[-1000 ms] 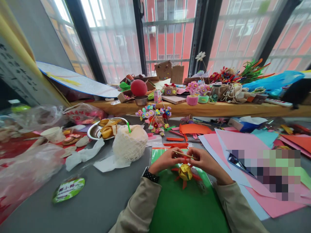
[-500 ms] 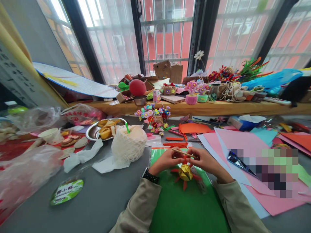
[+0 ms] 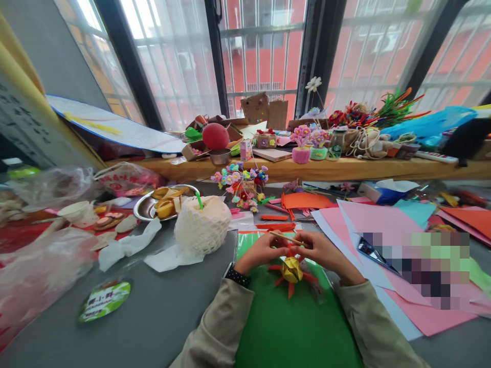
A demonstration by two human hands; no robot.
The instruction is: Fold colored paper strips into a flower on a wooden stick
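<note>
My left hand (image 3: pixel 263 251) and my right hand (image 3: pixel 326 251) meet above the green mat, fingertips pinched close together. Between them runs a thin wooden stick (image 3: pixel 284 237), lying slantwise, its left end over the left fingers and its right end at the right fingers. Just under the fingertips is a bit of red-orange paper, mostly covered by the fingers. This belongs to a paper flower (image 3: pixel 292 270) with a folded yellow centre and narrow red-orange strips (image 3: pixel 291 290) spreading outward. The green mat (image 3: pixel 295 332) lies beneath both forearms.
At the left stand a coconut (image 3: pixel 202 225) in white netting with a green straw and a metal bowl (image 3: pixel 143 205) of peels. Pink and white paper sheets (image 3: pixel 414 312) and a phone (image 3: pixel 374 253) lie right. Orange paper scraps (image 3: pixel 307 201) and a pipe-cleaner bouquet (image 3: pixel 241 184) are behind.
The view has shifted very slightly. Both hands keep their pinch around the wooden stick and red-orange paper, with hardly any movement of the fingers.
</note>
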